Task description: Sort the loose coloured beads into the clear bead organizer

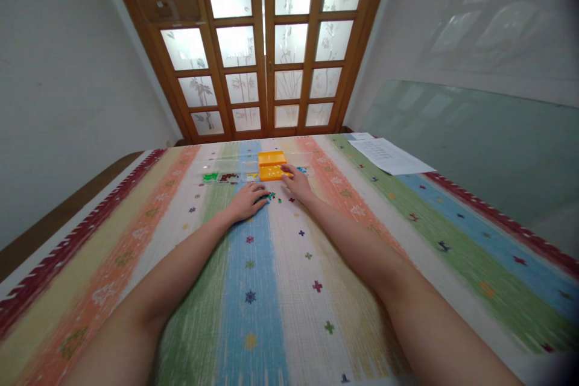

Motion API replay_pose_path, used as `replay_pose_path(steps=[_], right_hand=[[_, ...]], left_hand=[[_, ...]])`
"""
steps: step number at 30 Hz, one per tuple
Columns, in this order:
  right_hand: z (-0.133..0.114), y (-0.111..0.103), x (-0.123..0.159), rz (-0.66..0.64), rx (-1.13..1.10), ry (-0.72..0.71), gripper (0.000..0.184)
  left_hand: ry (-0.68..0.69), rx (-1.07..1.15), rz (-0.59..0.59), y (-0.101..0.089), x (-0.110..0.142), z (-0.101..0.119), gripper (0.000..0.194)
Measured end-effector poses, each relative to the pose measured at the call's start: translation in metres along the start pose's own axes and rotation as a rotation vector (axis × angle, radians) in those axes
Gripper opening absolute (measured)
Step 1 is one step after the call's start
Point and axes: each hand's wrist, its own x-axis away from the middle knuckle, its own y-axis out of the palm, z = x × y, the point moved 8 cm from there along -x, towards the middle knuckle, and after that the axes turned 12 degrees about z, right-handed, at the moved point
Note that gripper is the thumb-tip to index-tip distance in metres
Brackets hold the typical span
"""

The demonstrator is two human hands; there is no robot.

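Note:
An orange box (272,174) lies opened flat near the far side of the table, with several small pale pieces in its near half. My right hand (296,182) is at its right end, with fingers and thumb curled around that edge. To the left and closer to me, my left hand (248,201) lies low over the cloth, fingers slightly bent and apart. Beside its fingertips are several tiny green, blue and red pieces (272,195). Whether a fingertip touches one is too small to tell.
A clear compartment tray (239,179) holds green pieces (210,177), dark red-brown pieces (228,178) and yellow pieces (252,177). Blue pieces (302,170) show behind my right hand. Printed paper (389,155) lies at the far right on the striped tablecloth (253,325).

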Motion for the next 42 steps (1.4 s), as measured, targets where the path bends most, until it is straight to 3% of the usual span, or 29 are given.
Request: replay_pose_path(steps=[4,11,19,29,37,42], right_hand=[[-0.009,0.008,0.007,-0.082,0.082,-0.097,0.03],[-0.022,0.025,0.022,-0.267,0.262,-0.232,0.018],[-0.036,0.031,0.033,-0.383,0.321,-0.377,0.011],[-0.027,0.042,0.031,-0.327,0.4,-0.282,0.01],[-0.027,0.045,0.029,-0.433,0.289,-0.281,0.01],[-0.027,0.043,0.03,-0.42,0.355,-0.286,0.01]], left_hand=[[-0.02,-0.004,0.016,-0.001,0.001,-0.004,0.033],[-0.001,-0.042,-0.019,0.006,0.004,-0.003,0.046],[-0.056,-0.001,0.072,-0.007,-0.001,-0.009,0.028],[-0.117,-0.016,0.127,-0.01,-0.002,-0.015,0.023],[-0.187,-0.006,0.113,-0.013,-0.002,-0.019,0.023],[-0.183,-0.002,0.139,-0.014,-0.001,-0.022,0.023]])
